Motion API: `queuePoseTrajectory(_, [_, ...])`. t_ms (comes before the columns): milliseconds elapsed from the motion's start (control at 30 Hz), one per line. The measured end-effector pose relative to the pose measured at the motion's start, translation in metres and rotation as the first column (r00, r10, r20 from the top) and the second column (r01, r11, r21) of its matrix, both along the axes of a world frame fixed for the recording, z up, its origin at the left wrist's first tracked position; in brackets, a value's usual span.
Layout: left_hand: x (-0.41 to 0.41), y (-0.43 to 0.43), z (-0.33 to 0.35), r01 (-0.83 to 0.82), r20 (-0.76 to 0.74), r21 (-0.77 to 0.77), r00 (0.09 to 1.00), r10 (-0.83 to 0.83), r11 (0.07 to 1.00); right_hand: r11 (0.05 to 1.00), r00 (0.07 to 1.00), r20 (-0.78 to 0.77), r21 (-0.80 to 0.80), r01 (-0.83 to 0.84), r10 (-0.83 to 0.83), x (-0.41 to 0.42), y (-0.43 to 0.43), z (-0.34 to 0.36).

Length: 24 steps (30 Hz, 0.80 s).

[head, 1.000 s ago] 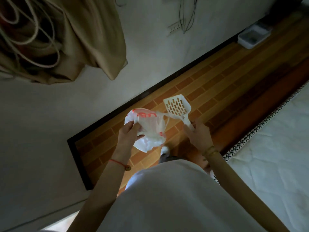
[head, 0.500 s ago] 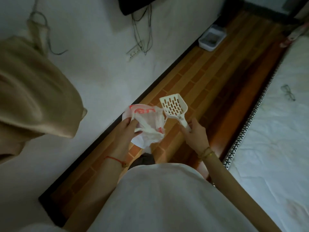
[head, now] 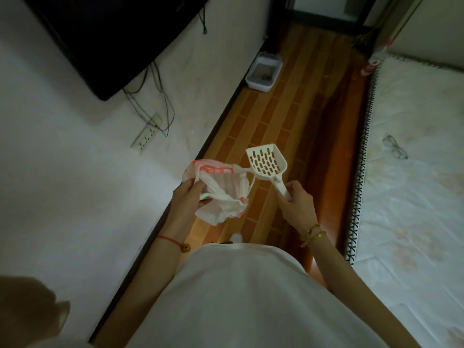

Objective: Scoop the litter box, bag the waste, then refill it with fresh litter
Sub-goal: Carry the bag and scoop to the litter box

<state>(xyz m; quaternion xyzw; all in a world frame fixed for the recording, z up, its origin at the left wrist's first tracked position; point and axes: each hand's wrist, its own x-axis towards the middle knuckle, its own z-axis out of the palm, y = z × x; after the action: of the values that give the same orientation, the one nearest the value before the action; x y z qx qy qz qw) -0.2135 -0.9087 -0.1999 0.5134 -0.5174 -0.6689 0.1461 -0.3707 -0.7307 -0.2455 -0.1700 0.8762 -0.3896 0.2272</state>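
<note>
A pale litter box stands on the wooden floor against the white wall, far ahead of me. My left hand grips a crumpled white plastic bag with red print at chest height, its mouth partly open. My right hand holds the handle of a white slotted litter scoop, blade pointing up and forward, empty. Bag and scoop almost touch. The contents of the litter box are too dim to make out.
A narrow strip of wooden floor runs between the wall and a white mattress on the right, with glasses lying on it. A dark screen, hanging cables and a power strip are on the left wall. A doorway is far ahead.
My view has swung forward along the floor, so the litter box now lies straight ahead and nearer centre. The brown cloth has slipped to the lower left. Both hands keep their hold.
</note>
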Motion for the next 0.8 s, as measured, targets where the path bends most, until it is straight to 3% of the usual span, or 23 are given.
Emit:
queuePoseTrajectory(433, [-0.207, -0.109, 0.006, 0.314, 0.019, -0.051, 0.949, -0.314, 0.948, 0.962, 0.961, -0.049, 0.013, 0.271, -0.271, -0.151, -0.072, 0.006])
queuePoseTrajectory(800, [-0.414, -0.149, -0.007, 0.309, -0.019, -0.002, 0.951, -0.309, 0.951, 0.952, 0.952, 0.012, -0.002, 0.306, -0.306, -0.351, -0.101, -0.012])
